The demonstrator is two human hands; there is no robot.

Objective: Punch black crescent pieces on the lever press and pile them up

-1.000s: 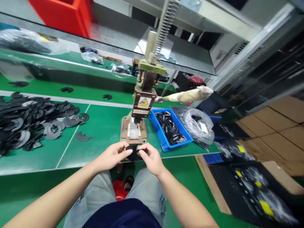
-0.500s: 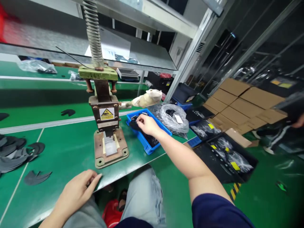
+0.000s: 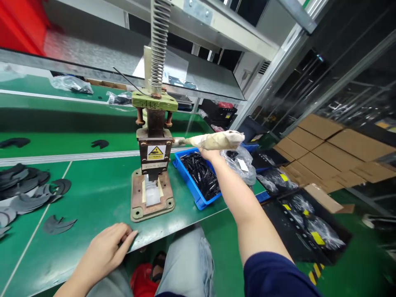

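Observation:
My left hand (image 3: 113, 247) rests at the table's front edge, fingers curled in and thumb alongside, with nothing visible in it. My right hand (image 3: 210, 154) is stretched forward beyond the bin, below and behind the press's cloth-wrapped lever handle (image 3: 216, 140). The handle covers its fingers, so I cannot see their grip or whether they touch it. The hand press (image 3: 155, 159) stands upright on its base plate, with a pale block (image 3: 152, 194) under its head. To its right is a blue bin (image 3: 189, 181) full of small black parts (image 3: 202, 175).
Dark curved flat pieces (image 3: 27, 185) are piled at the left, with more curved pieces (image 3: 58, 225) nearer me. A bagged bundle (image 3: 244, 165) lies behind the bin. Open cartons (image 3: 305, 214) with bagged goods stand right of the table. A metal shelf (image 3: 198, 78) hangs above.
My right hand has moved from over the blue bin to behind the lever handle. The dark flat piece at its fingers is out of sight. My left hand stays put; the view has shifted.

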